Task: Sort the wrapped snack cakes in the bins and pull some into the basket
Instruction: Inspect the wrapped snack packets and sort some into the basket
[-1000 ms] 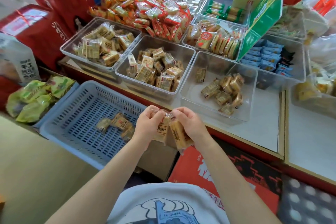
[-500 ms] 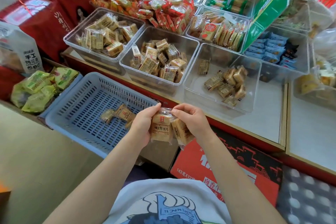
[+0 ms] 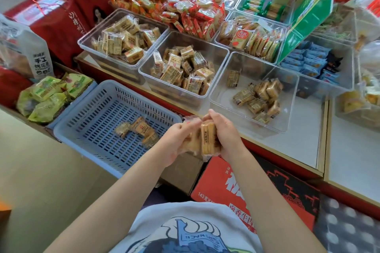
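Fingers (image 3: 213, 118) of your right hand (image 3: 225, 136) curl round one wrapped snack cake (image 3: 208, 139); your left hand (image 3: 174, 141) grips a second cake (image 3: 192, 141) pressed against it, though blur hides exactly how. Both sit just right of the blue basket (image 3: 98, 96), past its near-right corner, where three cakes already lie. Carry the pair left over the basket rim before loosening, and let go low so the wrappers don't bounce. The clear bin (image 3: 218, 96) beyond the basket's right side holds more.
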Available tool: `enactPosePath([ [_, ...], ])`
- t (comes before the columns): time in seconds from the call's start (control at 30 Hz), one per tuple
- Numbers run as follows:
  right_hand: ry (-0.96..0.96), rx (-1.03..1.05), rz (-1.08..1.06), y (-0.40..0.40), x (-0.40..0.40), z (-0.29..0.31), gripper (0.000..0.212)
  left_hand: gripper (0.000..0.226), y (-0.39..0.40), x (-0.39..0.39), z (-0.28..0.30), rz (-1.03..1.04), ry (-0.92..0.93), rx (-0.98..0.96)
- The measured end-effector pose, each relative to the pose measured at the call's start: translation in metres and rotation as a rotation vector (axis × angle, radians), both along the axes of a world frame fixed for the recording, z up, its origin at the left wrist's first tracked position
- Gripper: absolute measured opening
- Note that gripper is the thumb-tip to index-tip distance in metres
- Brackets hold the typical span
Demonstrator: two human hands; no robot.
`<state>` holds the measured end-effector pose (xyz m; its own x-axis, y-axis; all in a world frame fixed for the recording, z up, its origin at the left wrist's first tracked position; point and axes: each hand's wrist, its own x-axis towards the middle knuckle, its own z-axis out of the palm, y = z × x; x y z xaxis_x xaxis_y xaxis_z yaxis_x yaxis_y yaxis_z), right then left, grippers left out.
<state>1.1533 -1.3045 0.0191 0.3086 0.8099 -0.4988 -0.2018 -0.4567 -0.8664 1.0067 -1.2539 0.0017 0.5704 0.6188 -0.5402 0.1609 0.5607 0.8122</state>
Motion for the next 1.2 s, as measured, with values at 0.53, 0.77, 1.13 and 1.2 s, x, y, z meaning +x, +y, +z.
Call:
enactPosePath([
  [0.53, 0.176, -0.044, -0.103, -0.002, 0.026, 0.003, 0.017, 0.047, 0.015, 0.006, 0.006, 0.168, 0.004, -0.142],
  [0.77, 0.115, 0.045, -0.105, 0.005, 0.018, 0.002, 0.007, 0.078, 0.01, 0.02, 0.0, -0.029, 0.114, 0.089],
  [1.13, 0.169, 0.048, -0.167, 0.007, 0.028, -0.006, 0.012, 0.063, 0.021, 0.012, 0.007, -0.191, 0.147, 0.12],
  [1.2, 0.185, 0.077, -0.185, 0.007, 0.027, -0.01, 0.014, 0.053, 0.022, 0.013, 0.011, -0.173, 0.198, 0.167],
])
